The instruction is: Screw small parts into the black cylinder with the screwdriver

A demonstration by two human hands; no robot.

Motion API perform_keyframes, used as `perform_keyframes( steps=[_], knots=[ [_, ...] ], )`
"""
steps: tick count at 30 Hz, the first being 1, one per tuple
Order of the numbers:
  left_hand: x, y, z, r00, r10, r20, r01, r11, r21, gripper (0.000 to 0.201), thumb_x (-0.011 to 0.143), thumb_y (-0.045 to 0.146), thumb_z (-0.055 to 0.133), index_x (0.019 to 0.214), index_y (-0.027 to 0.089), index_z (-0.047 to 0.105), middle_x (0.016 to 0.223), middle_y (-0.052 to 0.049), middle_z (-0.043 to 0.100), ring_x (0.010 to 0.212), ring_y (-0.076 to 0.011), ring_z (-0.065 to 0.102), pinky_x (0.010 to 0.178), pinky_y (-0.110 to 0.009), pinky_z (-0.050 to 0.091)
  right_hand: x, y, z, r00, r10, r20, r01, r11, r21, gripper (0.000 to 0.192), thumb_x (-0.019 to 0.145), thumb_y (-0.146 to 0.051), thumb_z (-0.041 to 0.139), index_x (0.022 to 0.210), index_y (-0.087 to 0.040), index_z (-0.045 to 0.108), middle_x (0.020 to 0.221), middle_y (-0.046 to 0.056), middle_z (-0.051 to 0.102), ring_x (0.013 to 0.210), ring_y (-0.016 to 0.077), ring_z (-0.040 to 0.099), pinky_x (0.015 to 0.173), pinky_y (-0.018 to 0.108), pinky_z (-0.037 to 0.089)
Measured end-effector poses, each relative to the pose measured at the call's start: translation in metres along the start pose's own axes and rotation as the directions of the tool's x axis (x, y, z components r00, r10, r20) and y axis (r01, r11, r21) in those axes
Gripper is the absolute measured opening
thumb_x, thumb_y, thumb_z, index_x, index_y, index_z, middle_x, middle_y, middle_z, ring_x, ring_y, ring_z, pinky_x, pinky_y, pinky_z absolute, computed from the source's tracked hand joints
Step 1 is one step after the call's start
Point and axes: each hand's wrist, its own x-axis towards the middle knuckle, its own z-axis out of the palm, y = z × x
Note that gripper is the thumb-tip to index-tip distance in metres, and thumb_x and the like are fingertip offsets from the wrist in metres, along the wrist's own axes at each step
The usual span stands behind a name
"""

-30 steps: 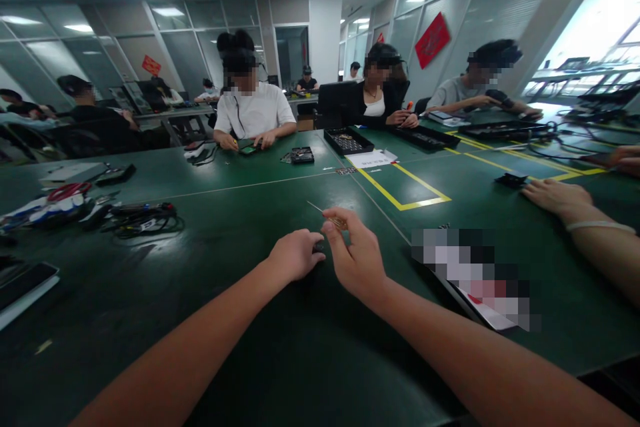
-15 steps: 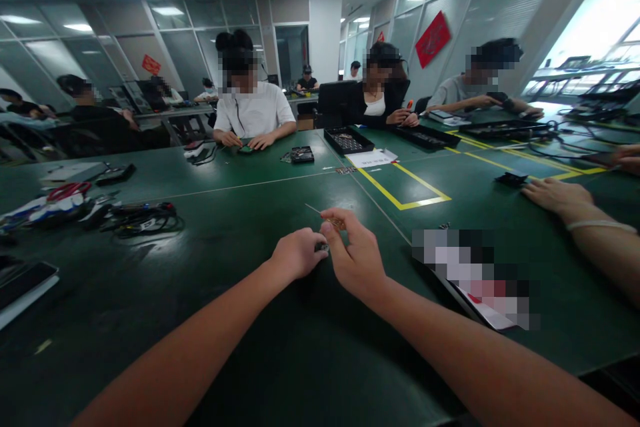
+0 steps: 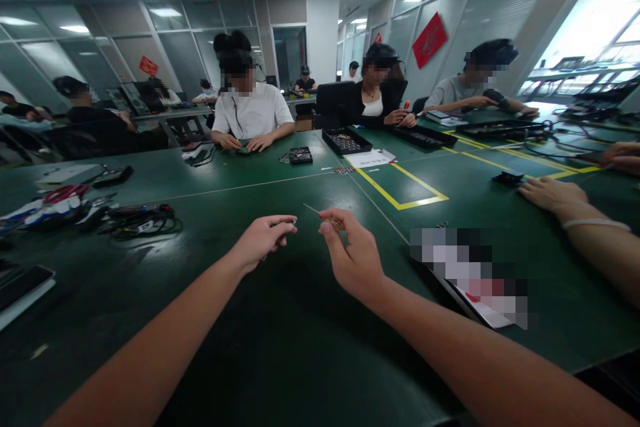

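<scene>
Compared with half a second ago, the left hand has swung left, away from the nearly unmoved right hand, and grips a small dark piece, mostly hidden. The right hand pinches a slim tool above the smooth, faintly shiny green table. Its straight, needle-thin shaft slants left and forward from a golden-brown handle.

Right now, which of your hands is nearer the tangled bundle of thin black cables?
Left. The left hand is right of the black cables; the right hand is farther right.
</scene>
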Motion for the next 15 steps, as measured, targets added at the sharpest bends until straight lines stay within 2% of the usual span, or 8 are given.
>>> perform_keyframes(
  steps=[2,4,7,11,13,15],
  knots=[
    [-0.002,-0.002,-0.018,0.999,-0.034,-0.022,0.028,0.977,-0.213,0.037,0.082,0.031,0.065,0.115,0.018,0.071,0.093,-0.007,0.067,0.06,-0.0105,0.053,0.044,-0.019,0.032,0.0,0.0,0.0,1.0,-0.002,0.0,0.002,1.0,0.006,0.019,0.101,-0.028,0.05,0.114,-0.022,0.062,0.095,0.005,0.071,0.085,0.0191,0.068,0.079,0.034,0.052],
    [-0.007,-0.003,-0.038,0.996,-0.08,-0.042,0.056,0.913,-0.405,0.034,0.082,0.026,0.061,0.112,0.013,0.071,0.089,-0.007,0.063,0.059,-0.0105,0.052,0.041,-0.018,0.032,0.0,0.001,0.0,1.0,-0.007,-0.004,0.007,1.0,0.012,0.019,0.101,-0.028,0.05,0.114,-0.021,0.062,0.094,0.005,0.071,0.084,0.0188,0.067,0.078,0.033,0.051],
    [-0.021,-0.002,-0.066,0.984,-0.16,-0.083,0.08,0.8,-0.594,0.028,0.086,0.022,0.054,0.105,0.009,0.07,0.082,-0.005,0.056,0.056,-0.0112,0.05,0.039,-0.019,0.035,0.001,0.002,0.0,1.0,-0.004,0.001,0.004,1.0,0.007,0.019,0.101,-0.028,0.051,0.114,-0.022,0.062,0.092,0.004,0.07,0.083,0.0186,0.067,0.076,0.033,0.051],
    [-0.056,-0.006,-0.104,0.931,-0.279,-0.237,0.057,0.75,-0.659,0.012,0.087,0.013,0.054,0.089,0.012,0.066,0.075,-0.002,0.053,0.052,-0.0089,0.045,0.036,-0.016,0.033,0.001,0.003,0.001,1.0,-0.006,-0.001,0.006,1.0,0.004,0.019,0.101,-0.029,0.05,0.114,-0.022,0.062,0.092,0.004,0.07,0.084,0.0188,0.067,0.077,0.033,0.05],
    [-0.08,-0.01,-0.124,0.898,-0.32,-0.301,0.052,0.757,-0.651,0.017,0.088,0.009,0.051,0.092,0.013,0.067,0.073,-0.001,0.053,0.053,-0.0088,0.046,0.037,-0.015,0.035,0.001,0.004,0.001,1.0,-0.008,0.001,0.008,1.0,0.005,0.019,0.101,-0.029,0.05,0.114,-0.022,0.062,0.092,0.004,0.069,0.085,0.0188,0.067,0.077,0.033,0.05],
    [-0.107,-0.014,-0.143,0.842,-0.362,-0.4,0.038,0.779,-0.625,0.023,0.088,0.009,0.047,0.094,0.014,0.068,0.072,-0.001,0.055,0.052,-0.0091,0.045,0.039,-0.016,0.038,0.001,0.004,0.001,1.0,-0.005,0.006,0.005,1.0,0.003,0.018,0.102,-0.029,0.05,0.115,-0.023,0.061,0.092,0.004,0.069,0.085,0.0189,0.067,0.078,0.033,0.05]
  ],
)
